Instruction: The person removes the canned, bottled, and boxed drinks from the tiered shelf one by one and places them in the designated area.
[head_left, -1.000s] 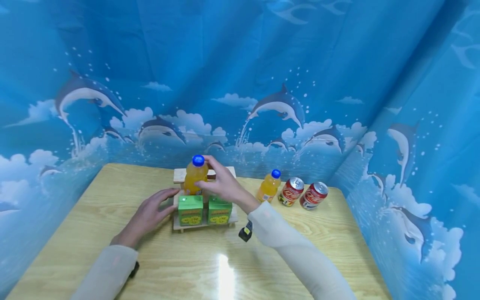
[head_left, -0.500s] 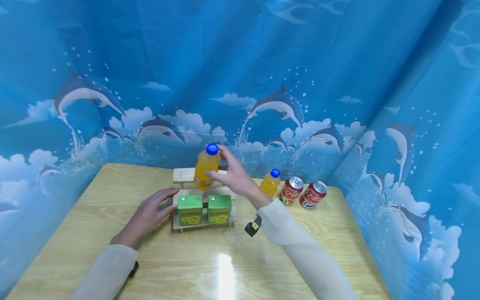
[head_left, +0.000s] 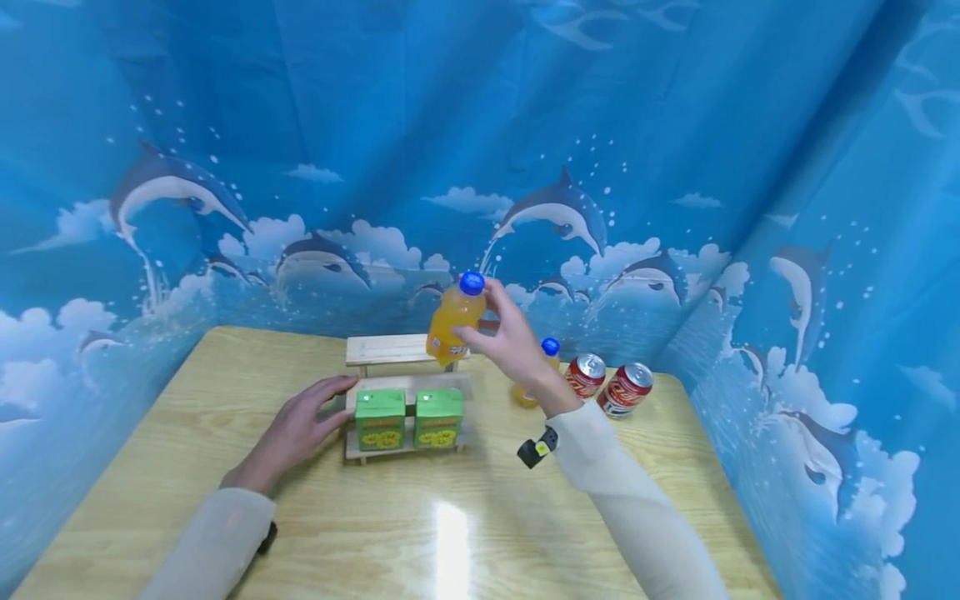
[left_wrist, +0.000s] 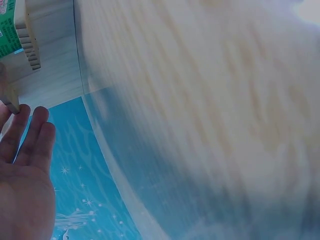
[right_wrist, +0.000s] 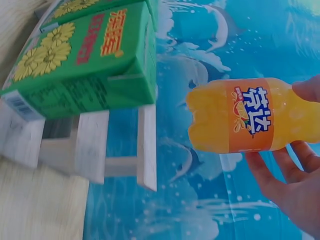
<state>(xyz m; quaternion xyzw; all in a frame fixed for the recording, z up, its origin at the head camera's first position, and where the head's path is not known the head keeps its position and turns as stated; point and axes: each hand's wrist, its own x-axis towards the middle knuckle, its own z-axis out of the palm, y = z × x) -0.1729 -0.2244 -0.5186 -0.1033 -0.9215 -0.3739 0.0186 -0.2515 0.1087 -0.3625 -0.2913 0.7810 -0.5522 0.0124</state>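
Observation:
My right hand (head_left: 517, 342) grips an orange soda bottle (head_left: 454, 321) with a blue cap, holding it tilted in the air above the right end of a wooden tiered rack (head_left: 390, 348). In the right wrist view the bottle's orange label (right_wrist: 250, 115) faces the camera, and its base points towards the rack. My left hand (head_left: 296, 433) is at the rack's left side, thumb and index finger pinching the end of a slat (left_wrist: 9, 99); the other fingers stretch out straight. Two green drink cartons (head_left: 380, 421) stand side by side on the rack's front tier.
Right of the rack, a second orange soda bottle (head_left: 551, 348) stands partly hidden behind my right hand and wrist. Two red soda cans (head_left: 628, 390) stand beside it. A blue dolphin-print curtain (head_left: 480, 167) encloses the back and sides of the wooden table (head_left: 360, 533).
My right hand has lifted the bottle off the rack and carried it up and to the right, tilting it. The left hand stays in place, and the cartons have not moved.

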